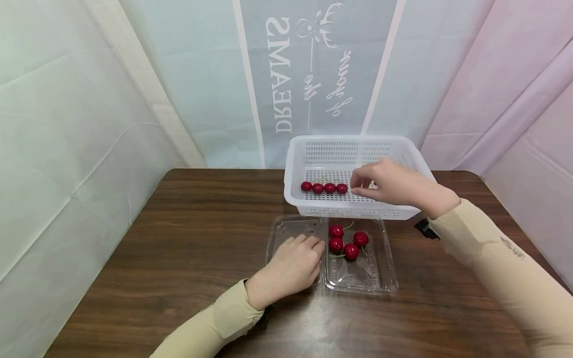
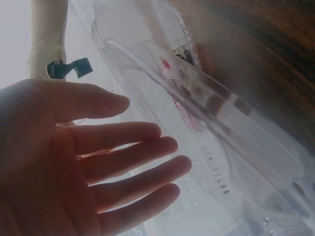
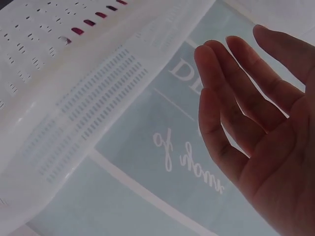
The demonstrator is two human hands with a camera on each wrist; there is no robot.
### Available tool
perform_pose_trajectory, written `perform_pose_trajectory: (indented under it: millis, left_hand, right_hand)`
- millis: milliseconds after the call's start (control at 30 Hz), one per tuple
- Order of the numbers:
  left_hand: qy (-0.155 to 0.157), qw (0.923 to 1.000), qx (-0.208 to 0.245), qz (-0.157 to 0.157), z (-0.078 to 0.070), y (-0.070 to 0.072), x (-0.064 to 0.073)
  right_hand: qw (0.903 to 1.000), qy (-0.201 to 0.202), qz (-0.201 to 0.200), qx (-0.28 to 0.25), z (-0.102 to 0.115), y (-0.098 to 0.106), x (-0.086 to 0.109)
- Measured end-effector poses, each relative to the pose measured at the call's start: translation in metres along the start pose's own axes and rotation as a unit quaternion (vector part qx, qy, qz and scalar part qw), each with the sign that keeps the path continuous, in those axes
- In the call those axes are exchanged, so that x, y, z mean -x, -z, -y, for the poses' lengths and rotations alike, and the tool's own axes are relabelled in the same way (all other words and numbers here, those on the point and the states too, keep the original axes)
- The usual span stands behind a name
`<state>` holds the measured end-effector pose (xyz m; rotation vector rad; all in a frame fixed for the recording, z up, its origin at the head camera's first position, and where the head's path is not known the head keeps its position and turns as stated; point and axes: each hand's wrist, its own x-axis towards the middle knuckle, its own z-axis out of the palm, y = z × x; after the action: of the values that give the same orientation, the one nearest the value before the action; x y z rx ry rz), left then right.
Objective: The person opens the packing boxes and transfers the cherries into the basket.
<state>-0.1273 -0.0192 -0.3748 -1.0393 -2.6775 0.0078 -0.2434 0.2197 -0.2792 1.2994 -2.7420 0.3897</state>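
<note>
Pale cloth (image 1: 215,84) hangs on the far, left and right sides, its far panel bearing mirrored white lettering and a deer's head. Before it stands one dark wooden table (image 1: 201,223). Two beige sleeves reach in, the left sleeve (image 1: 237,308) from the near side and the right sleeve (image 1: 492,263) from the right.

One white slotted basket (image 1: 358,213) sits at the table's far edge. Just on its near side lies one clear plastic container (image 1: 358,278), opened flat, its lid half (image 1: 286,226) on the left.

There are two bare hands. The left hand (image 1: 291,266) lies over the lid half, hiding much of it; its fingers are loose and slightly bent, grasping nothing. The right hand (image 1: 389,181) hovers over the right part of the basket, blocking the view of that end; its fingers are softly curved, parted from the thumb and released.

Eight red cherries can be counted: four cherries in a row (image 1: 330,188) at the basket's left, just beside the right fingertips, and four stemmed cherries (image 1: 335,244) grouped in the container's right half.

One black strap (image 1: 426,229) shows at the right cuff.
</note>
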Motion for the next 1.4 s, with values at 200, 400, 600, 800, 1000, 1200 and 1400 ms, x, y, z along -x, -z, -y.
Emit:
perform_pose_trajectory:
  millis: [200,400,600,800,1000,1200,1400]
  left_hand:
    - [-0.001,1.0000,0.001,-0.001,0.000,0.001,0.000]
    - [-0.003,1.0000,0.000,0.002,0.000,0.001,-0.001]
    - [-0.002,1.0000,-0.005,0.001,0.001,0.000,-0.001]
    - [-0.001,1.0000,-0.004,-0.003,0.000,0.001,-0.001]
    - [0.000,1.0000,-0.001,0.001,0.000,0.001,0.000]
    - [0.001,1.0000,0.001,0.007,0.000,0.001,0.000]
    - [0.000,0.9999,0.004,0.010,0.000,0.002,0.000]
  right_hand:
    - [0.9995,0.023,-0.020,-0.002,0.010,-0.003,0.011]
    - [0.9994,0.030,-0.012,-0.011,0.017,-0.007,0.021]
    - [0.9994,0.023,-0.003,-0.024,0.021,-0.017,0.031]
    - [0.9993,0.019,-0.001,-0.033,0.025,-0.029,0.040]
    - [0.9987,0.005,0.022,-0.046,0.025,-0.042,0.048]
    - [0.9987,0.016,0.019,-0.043,0.021,-0.058,0.052]
    - [0.9988,0.025,0.017,-0.039,0.017,-0.069,0.054]
